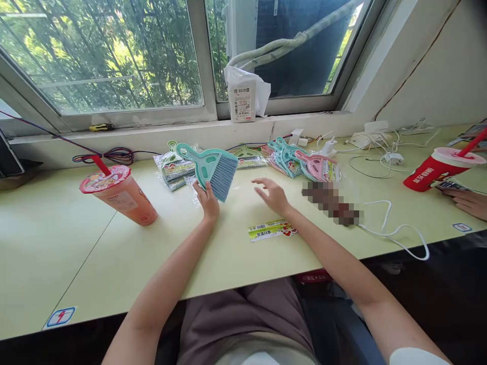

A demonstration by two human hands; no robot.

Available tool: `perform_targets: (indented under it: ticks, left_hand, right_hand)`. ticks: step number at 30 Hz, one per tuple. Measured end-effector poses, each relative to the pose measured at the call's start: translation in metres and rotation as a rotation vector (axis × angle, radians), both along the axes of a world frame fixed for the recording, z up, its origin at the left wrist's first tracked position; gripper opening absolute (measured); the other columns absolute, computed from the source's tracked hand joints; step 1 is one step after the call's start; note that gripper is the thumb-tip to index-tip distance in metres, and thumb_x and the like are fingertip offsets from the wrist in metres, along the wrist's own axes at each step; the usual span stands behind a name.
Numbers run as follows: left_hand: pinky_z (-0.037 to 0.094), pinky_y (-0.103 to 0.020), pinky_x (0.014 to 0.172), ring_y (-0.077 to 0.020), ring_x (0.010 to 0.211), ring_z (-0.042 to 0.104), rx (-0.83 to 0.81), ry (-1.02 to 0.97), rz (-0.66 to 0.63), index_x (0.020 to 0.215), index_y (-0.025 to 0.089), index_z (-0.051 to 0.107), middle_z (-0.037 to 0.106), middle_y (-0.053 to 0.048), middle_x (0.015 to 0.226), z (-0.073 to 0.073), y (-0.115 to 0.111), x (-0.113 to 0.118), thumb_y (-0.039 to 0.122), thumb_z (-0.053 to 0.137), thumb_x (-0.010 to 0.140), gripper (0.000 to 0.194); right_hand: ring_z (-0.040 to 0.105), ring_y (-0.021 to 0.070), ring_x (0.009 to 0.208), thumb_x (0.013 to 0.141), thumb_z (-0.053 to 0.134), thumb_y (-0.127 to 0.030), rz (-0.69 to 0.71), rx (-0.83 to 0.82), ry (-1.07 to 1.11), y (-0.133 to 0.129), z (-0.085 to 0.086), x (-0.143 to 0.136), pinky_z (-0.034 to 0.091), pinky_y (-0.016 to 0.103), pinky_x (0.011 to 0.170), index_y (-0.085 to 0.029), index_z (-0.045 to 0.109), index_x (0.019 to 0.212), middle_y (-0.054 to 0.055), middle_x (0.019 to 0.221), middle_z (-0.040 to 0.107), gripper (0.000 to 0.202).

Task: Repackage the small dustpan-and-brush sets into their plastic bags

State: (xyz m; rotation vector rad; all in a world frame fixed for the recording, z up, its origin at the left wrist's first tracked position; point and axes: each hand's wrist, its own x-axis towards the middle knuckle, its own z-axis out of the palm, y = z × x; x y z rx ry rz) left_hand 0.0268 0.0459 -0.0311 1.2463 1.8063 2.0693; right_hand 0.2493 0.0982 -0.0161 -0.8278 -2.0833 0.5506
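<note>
My left hand (208,201) holds a mint-green dustpan with a grey-bristled brush (217,170) fitted on it, its handle pointing up and left above the table. To the right, my right hand (273,196) hovers with its fingers apart and nothing in them. A yellow-green and white printed card (271,230) lies on the table, partly under my right wrist. Behind the held set are packaged green sets (175,170), and a heap of teal sets (286,156) and pink sets (317,165) in clear plastic lies farther right.
An orange drink cup (124,197) stands on the left. At the right are a red cup (437,170), another person's hand (472,203), white cables (413,228) and a pixelated object (333,202). A white box (242,101) sits on the windowsill.
</note>
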Motion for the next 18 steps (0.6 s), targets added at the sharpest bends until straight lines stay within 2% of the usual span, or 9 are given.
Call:
perform_targets:
  ticks: [2, 4, 6, 7, 10, 13, 15, 16, 18]
  left_hand:
    - [0.037, -0.028, 0.059, -0.0134, 0.060, 0.044, 0.018, -0.042, 0.046, 0.109, 0.021, 0.042, 0.046, 0.002, 0.074, 0.005, -0.004, 0.004, 0.057, 0.037, 0.094, 0.040]
    - [0.039, -0.028, 0.064, -0.0143, 0.066, 0.047, 0.043, -0.032, 0.071, 0.107, 0.021, 0.044, 0.049, 0.000, 0.077, 0.009, -0.007, 0.007, 0.057, 0.039, 0.093, 0.039]
    - [0.040, -0.029, 0.070, -0.0155, 0.073, 0.050, 0.080, -0.005, 0.090, 0.107, 0.021, 0.044, 0.052, -0.001, 0.082, 0.010, -0.008, 0.009, 0.057, 0.039, 0.093, 0.039]
    - [0.040, -0.029, 0.072, -0.0159, 0.076, 0.051, 0.098, 0.003, 0.095, 0.107, 0.020, 0.044, 0.052, -0.002, 0.083, 0.010, -0.008, 0.010, 0.056, 0.039, 0.093, 0.039]
    - [0.040, -0.030, 0.073, -0.0165, 0.078, 0.051, 0.113, 0.014, 0.069, 0.110, 0.020, 0.044, 0.053, -0.002, 0.084, 0.008, -0.004, 0.014, 0.055, 0.039, 0.093, 0.039]
    - [0.038, -0.029, 0.069, -0.0161, 0.072, 0.048, 0.069, 0.043, 0.017, 0.107, 0.020, 0.046, 0.050, 0.000, 0.078, 0.009, -0.003, 0.018, 0.054, 0.041, 0.092, 0.038]
    - [0.036, -0.029, 0.067, -0.0156, 0.067, 0.045, 0.051, 0.073, 0.001, 0.105, 0.020, 0.046, 0.048, 0.001, 0.073, 0.011, -0.005, 0.020, 0.054, 0.040, 0.092, 0.037]
    - [0.035, -0.029, 0.065, -0.0155, 0.065, 0.044, 0.047, 0.092, -0.002, 0.105, 0.020, 0.046, 0.047, 0.002, 0.071, 0.011, -0.007, 0.021, 0.053, 0.040, 0.092, 0.036]
    - [0.034, -0.029, 0.063, -0.0153, 0.062, 0.044, 0.037, 0.150, -0.016, 0.108, 0.020, 0.046, 0.047, 0.002, 0.070, 0.011, -0.012, 0.023, 0.051, 0.039, 0.093, 0.035]
  right_hand:
    - [0.036, 0.0270, 0.140, 0.093, 0.051, -0.047, 0.189, 0.073, -0.192, -0.021, -0.004, -0.009, 0.030, 0.049, 0.113, -0.026, 0.046, 0.140, 0.009, 0.148, 0.044, 0.052]
    - [0.018, 0.0265, 0.147, 0.093, 0.048, -0.052, 0.323, 0.096, -0.391, -0.032, -0.012, -0.017, 0.019, 0.055, 0.116, -0.028, 0.032, 0.149, 0.009, 0.157, 0.029, 0.063]
    - [0.014, 0.0259, 0.148, 0.095, 0.044, -0.051, 0.366, 0.115, -0.516, -0.028, -0.019, -0.023, 0.017, 0.058, 0.115, -0.029, 0.028, 0.151, 0.009, 0.158, 0.025, 0.062]
    - [0.015, 0.0263, 0.148, 0.096, 0.043, -0.050, 0.341, 0.130, -0.541, -0.019, -0.021, -0.024, 0.017, 0.059, 0.115, -0.029, 0.029, 0.150, 0.009, 0.158, 0.025, 0.060]
    - [0.019, 0.0270, 0.147, 0.098, 0.043, -0.040, 0.136, 0.185, -0.534, 0.025, -0.019, -0.020, 0.017, 0.058, 0.114, -0.024, 0.039, 0.144, 0.010, 0.155, 0.032, 0.049]
    - [0.031, 0.0260, 0.141, 0.100, 0.034, -0.029, -0.209, 0.242, -0.368, 0.058, -0.003, -0.010, 0.021, 0.050, 0.114, -0.018, 0.053, 0.131, 0.012, 0.145, 0.046, 0.038]
    - [0.039, 0.0252, 0.135, 0.101, 0.027, -0.023, -0.407, 0.265, -0.226, 0.057, 0.011, -0.012, 0.025, 0.046, 0.112, -0.018, 0.057, 0.126, 0.012, 0.139, 0.051, 0.039]
    - [0.041, 0.0247, 0.132, 0.101, 0.024, -0.021, -0.463, 0.278, -0.168, 0.049, 0.017, -0.017, 0.027, 0.044, 0.110, -0.019, 0.056, 0.126, 0.011, 0.137, 0.052, 0.041]
    - [0.043, 0.0239, 0.130, 0.101, 0.025, -0.022, -0.467, 0.308, -0.111, 0.023, 0.026, -0.032, 0.029, 0.041, 0.107, -0.023, 0.053, 0.130, 0.009, 0.136, 0.053, 0.041]
